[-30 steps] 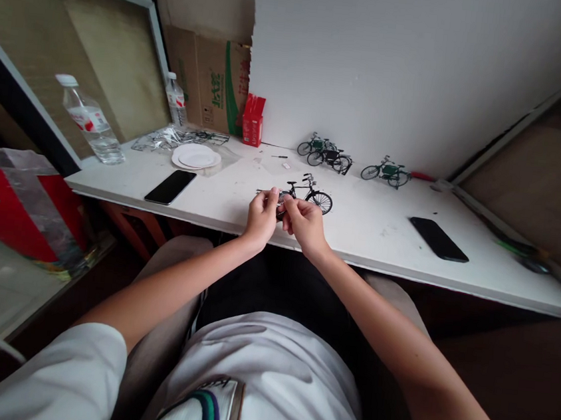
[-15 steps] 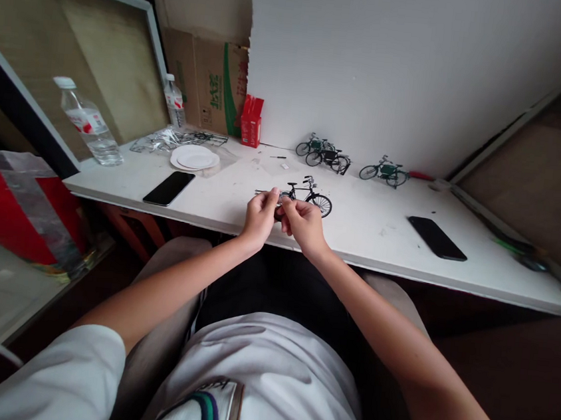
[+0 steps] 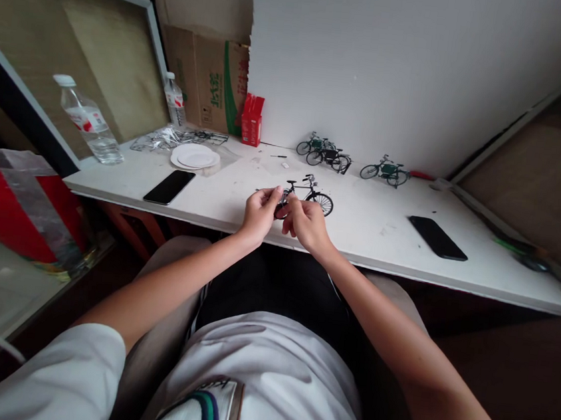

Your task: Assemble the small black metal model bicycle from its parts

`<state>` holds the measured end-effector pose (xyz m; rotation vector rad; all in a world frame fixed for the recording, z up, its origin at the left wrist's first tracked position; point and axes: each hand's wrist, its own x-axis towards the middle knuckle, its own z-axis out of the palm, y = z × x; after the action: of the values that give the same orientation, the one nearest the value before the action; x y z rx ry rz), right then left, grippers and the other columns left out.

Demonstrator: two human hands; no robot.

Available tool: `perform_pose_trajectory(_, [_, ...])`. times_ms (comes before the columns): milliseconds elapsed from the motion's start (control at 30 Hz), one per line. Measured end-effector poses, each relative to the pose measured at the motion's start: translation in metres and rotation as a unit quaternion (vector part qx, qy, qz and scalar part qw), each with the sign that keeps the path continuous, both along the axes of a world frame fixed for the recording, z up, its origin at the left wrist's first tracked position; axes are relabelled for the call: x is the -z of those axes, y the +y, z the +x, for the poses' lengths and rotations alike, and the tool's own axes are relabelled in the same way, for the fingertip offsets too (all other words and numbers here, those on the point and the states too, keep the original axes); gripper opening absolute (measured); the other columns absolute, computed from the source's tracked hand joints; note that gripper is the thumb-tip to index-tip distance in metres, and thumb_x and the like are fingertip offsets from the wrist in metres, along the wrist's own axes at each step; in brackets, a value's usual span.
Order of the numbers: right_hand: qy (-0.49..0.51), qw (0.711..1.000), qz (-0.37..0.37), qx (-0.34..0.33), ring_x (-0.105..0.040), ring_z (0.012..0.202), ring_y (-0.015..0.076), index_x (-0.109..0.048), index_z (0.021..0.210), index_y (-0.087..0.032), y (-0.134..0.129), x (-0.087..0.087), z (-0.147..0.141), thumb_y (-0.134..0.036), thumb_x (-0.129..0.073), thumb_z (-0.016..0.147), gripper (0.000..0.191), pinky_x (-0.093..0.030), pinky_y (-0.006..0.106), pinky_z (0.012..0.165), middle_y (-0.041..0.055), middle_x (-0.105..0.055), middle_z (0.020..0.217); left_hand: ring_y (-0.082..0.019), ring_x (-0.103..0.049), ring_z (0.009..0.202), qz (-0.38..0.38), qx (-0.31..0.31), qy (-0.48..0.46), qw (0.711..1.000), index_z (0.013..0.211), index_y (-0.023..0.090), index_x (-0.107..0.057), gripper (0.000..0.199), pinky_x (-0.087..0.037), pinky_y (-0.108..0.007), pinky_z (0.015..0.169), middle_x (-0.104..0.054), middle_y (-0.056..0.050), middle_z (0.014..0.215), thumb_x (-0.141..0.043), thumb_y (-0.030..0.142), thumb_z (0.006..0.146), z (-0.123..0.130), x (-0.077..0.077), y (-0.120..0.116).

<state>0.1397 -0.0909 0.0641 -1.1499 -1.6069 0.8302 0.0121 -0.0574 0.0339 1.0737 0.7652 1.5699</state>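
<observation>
Hands: the right hand (image 3: 311,225) has shifted slightly toward the right of the frame, and the left hand (image 3: 259,213) has its thumb reaching a little further inward; more of the rear wheel (image 3: 281,210) shows between them.
Meaning: the handling seems to remain at the rear end, with only the hold adjusted.
Black model bicycle (image 3: 311,190): upright at the centre of the frame, over the desk (image 3: 359,225), front wheel to the right.
Left grip: thumb and fingers closed on the bicycle's rear end.
Right grip: thumb and fingers bent close together at the same end; cannot tell what they pinch.
Bicycles: four made out; this one, a green one (image 3: 305,147) and a black one (image 3: 329,156) overlapping at upper centre, another green one (image 3: 388,172) upper right.
Bottles: two, at left (image 3: 98,134) and upper left (image 3: 175,102).
Phones: two, left (image 3: 169,187) and right (image 3: 438,238).
Red carton (image 3: 252,121): one, upper centre.
</observation>
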Motion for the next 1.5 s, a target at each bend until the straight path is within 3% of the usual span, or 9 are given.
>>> perform_pose_trajectory(100, [-0.048,0.998,0.028,0.032,-0.059,0.049,0.0153,-0.073,0.067,-0.018,-0.002,-0.005,0.005,-0.082,-0.034,0.102,0.083,-0.044,0.029,0.058,0.0049,-0.063,0.05,-0.014,-0.064,0.072,0.003,-0.014,-0.001,1.0,0.091,0.016,-0.07,0.048,-0.051,-0.025,0.064,-0.07,-0.005,0.083,-0.083,0.062,0.084,-0.002,-0.001,0.002])
perform_pose_trajectory(233, [-0.123,0.982,0.126,0.074,-0.057,0.054,0.0158,-0.072,0.074,-0.019,-0.002,-0.008,0.01,-0.072,-0.042,0.106,0.069,-0.044,0.031,0.063,0.0028,-0.064,0.056,-0.015,-0.067,0.076,-0.001,-0.011,-0.015,1.0,0.092,0.016,-0.069,0.049,-0.055,-0.027,0.068,-0.071,-0.006,0.087,-0.083,0.062,0.084,-0.002,-0.004,0.001])
perform_pose_trajectory(367, [-0.215,0.92,0.309,0.114,-0.062,0.084,0.0235,-0.073,0.091,-0.022,0.003,-0.004,0.014,-0.054,-0.058,0.103,0.037,-0.049,0.039,0.083,0.0057,-0.07,0.078,-0.014,-0.064,0.072,-0.013,-0.009,-0.02,1.0,0.089,0.016,-0.066,0.049,-0.055,-0.025,0.064,-0.069,-0.004,0.084,-0.082,0.062,0.085,-0.002,-0.009,-0.002])
perform_pose_trajectory(467, [-0.273,0.878,0.378,0.104,-0.058,0.108,0.0304,-0.074,0.107,-0.026,0.009,0.002,0.018,-0.046,-0.068,0.099,0.023,-0.047,0.048,0.099,0.0083,-0.071,0.098,-0.012,-0.062,0.068,-0.024,-0.018,-0.02,0.999,0.09,0.017,-0.066,0.048,-0.053,-0.023,0.06,-0.067,-0.003,0.082,-0.081,0.062,0.086,-0.002,-0.011,-0.004])
perform_pose_trajectory(667, [-0.279,0.858,0.418,0.106,-0.055,0.115,0.0319,-0.074,0.11,-0.027,0.018,0.011,0.027,-0.041,-0.073,0.097,0.019,-0.047,0.05,0.102,0.0102,-0.068,0.112,-0.012,-0.062,0.069,-0.027,-0.014,-0.024,0.999,0.092,0.017,-0.066,0.046,-0.052,-0.022,0.059,-0.067,-0.004,0.084,-0.078,0.062,0.089,-0.003,-0.013,-0.003])
perform_pose_trajectory(1033, [-0.255,0.873,0.411,0.054,-0.062,0.113,0.0291,-0.079,0.11,-0.029,0.024,0.017,0.031,-0.039,-0.07,0.101,0.016,-0.049,0.051,0.103,0.0086,-0.075,0.107,-0.015,-0.065,0.073,-0.027,0.006,-0.013,1.0,0.094,0.018,-0.069,0.051,-0.055,-0.026,0.062,-0.067,-0.004,0.084,-0.078,0.067,0.087,-0.003,-0.009,-0.002])
perform_pose_trajectory(1300, [-0.266,0.875,0.401,0.057,-0.062,0.113,0.0301,-0.082,0.109,-0.031,0.027,0.019,0.034,-0.041,-0.069,0.102,0.018,-0.05,0.053,0.1,0.0092,-0.076,0.107,-0.013,-0.065,0.075,-0.026,0.076,-0.035,0.996,0.089,0.016,-0.071,0.048,-0.053,-0.024,0.065,-0.07,-0.006,0.087,-0.09,0.058,0.077,-0.004,-0.006,-0.001])
perform_pose_trajectory(1500, [-0.255,0.879,0.4,0.053,-0.063,0.111,0.0287,-0.081,0.111,-0.029,0.026,0.02,0.033,-0.041,-0.069,0.102,0.019,-0.051,0.051,0.101,0.0092,-0.077,0.107,-0.013,-0.064,0.074,-0.024,0.062,-0.023,0.998,0.086,0.015,-0.071,0.049,-0.052,-0.024,0.064,-0.069,-0.006,0.085,-0.087,0.061,0.079,-0.004,-0.004,0.0])
